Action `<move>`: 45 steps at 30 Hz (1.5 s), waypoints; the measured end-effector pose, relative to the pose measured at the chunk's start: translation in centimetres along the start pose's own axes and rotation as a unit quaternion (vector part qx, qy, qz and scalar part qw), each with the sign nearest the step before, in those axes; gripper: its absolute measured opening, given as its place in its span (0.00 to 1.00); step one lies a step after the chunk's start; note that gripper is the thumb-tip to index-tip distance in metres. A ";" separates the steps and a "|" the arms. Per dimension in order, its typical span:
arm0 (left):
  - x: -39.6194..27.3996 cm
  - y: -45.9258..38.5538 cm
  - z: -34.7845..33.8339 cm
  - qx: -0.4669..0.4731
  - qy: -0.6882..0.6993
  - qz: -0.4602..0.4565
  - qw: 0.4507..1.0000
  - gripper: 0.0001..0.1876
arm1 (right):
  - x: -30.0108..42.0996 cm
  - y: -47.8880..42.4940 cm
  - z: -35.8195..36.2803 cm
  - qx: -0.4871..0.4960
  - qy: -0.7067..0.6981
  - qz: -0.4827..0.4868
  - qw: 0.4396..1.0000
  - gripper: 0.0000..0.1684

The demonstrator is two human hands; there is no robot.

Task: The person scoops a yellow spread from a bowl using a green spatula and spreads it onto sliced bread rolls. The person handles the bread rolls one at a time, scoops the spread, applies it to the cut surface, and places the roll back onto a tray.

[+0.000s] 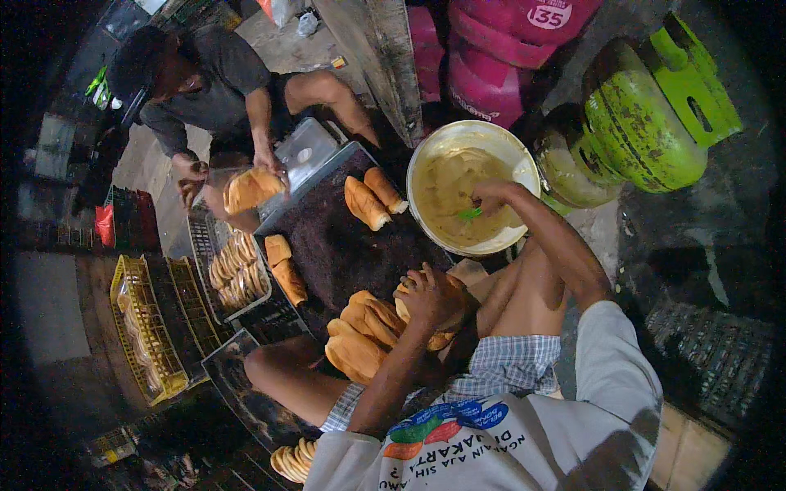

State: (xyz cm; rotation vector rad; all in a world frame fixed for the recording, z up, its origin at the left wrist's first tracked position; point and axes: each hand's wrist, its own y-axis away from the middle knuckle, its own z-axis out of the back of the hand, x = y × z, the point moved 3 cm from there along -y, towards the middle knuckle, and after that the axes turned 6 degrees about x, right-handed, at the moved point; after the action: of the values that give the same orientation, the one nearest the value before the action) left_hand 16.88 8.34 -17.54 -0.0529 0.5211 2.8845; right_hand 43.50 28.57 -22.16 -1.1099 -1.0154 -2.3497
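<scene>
My right hand reaches into a white bucket of pale yellow cream. It grips a small green plastic tool, which looks like a spreader and is partly sunk in the cream. My left hand lies over a bread roll at the near edge of the dark tabletop, fingers curled on its crust. Several more bread rolls are heaped just left of that hand, partly hidden by my forearm. Two joined rolls lie further back, beside the bucket.
Across the dark table, another person handles bread above a clear-lidded container. A crate of packed bread and a yellow crate stand left. Green gas cylinders and pink ones stand behind the bucket.
</scene>
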 end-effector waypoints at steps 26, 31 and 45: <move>14.5 10.8 6.8 0.006 0.956 0.075 0.282 0.25 | 30.7 12.3 -15.7 -0.232 0.339 0.355 0.840 0.18; 13.4 12.6 10.6 -0.013 0.963 0.015 0.269 0.24 | 30.4 11.7 -16.5 -0.270 0.351 0.294 0.847 0.25; 19.1 4.7 11.5 -0.041 0.946 -0.029 0.320 0.25 | 18.8 15.9 -13.3 -0.310 0.115 0.072 0.941 0.26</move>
State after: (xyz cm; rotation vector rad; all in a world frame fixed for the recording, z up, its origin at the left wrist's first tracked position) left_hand -2.77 11.87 -6.56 -3.1752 0.3883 1.0122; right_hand 33.72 7.80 -6.17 -1.0192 -0.0937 -2.6629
